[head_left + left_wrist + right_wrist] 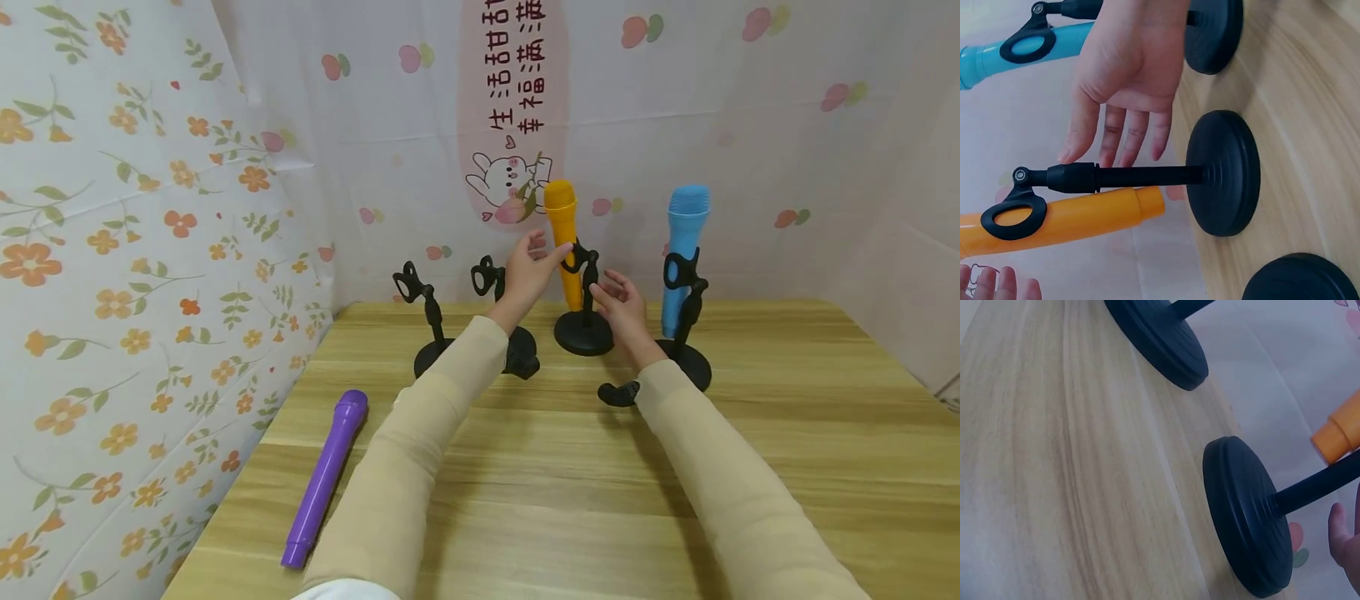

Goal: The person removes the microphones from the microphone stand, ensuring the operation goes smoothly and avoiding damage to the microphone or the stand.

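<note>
An orange microphone [560, 217] sits tilted upright in the clip of a black desk stand [585, 333], its lower end hanging above the tabletop. My left hand [531, 271] is beside the microphone on its left, fingers loosely spread and thumb toward the clip. Just right of the pole is my right hand [622, 308]; the left wrist view has its thumb by the pole's collar and its fingers extended, gripping nothing. Whether that thumb touches the pole is unclear. A blue microphone [687, 217] leans in another stand [693, 367] to the right.
Two stands with bare clips [408, 283] [487, 275] are on the left. A purple microphone [326, 479] lies on the wooden table [525, 500]. Under the right forearm is a small black piece [617, 395]. Patterned cloth [375, 100] hangs behind.
</note>
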Action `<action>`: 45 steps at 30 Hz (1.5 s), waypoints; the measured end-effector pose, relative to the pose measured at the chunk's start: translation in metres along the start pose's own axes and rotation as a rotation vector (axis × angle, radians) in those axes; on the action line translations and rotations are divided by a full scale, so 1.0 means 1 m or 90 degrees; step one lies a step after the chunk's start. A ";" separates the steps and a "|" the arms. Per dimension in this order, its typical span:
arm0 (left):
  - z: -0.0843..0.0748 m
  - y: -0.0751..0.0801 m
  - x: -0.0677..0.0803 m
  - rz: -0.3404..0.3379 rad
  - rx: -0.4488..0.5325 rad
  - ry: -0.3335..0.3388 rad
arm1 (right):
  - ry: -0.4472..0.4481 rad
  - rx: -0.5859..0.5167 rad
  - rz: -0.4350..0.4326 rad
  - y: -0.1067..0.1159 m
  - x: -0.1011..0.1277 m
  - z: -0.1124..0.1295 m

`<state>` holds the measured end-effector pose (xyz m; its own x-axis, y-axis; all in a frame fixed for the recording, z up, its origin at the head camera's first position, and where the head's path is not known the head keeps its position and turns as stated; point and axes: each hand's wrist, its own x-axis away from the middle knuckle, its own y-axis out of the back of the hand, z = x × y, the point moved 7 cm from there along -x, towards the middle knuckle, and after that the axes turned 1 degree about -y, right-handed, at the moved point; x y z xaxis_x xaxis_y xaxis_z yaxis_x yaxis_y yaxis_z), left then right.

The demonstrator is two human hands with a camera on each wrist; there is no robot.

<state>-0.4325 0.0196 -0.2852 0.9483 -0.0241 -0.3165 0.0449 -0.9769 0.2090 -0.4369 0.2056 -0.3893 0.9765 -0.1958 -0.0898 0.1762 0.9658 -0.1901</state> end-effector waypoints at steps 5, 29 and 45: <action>0.004 -0.001 -0.008 -0.044 0.039 0.032 | -0.014 -0.038 0.000 -0.005 -0.005 -0.001; 0.009 -0.016 -0.028 -0.021 0.171 0.075 | -0.049 -0.030 0.027 -0.019 -0.017 -0.001; 0.009 -0.024 -0.030 -0.042 0.180 0.075 | -0.041 -0.044 0.010 -0.015 -0.012 0.005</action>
<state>-0.4653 0.0422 -0.2891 0.9768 0.0503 -0.2080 0.0345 -0.9963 -0.0789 -0.4507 0.1947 -0.3807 0.9854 -0.1673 -0.0313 0.1538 0.9543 -0.2563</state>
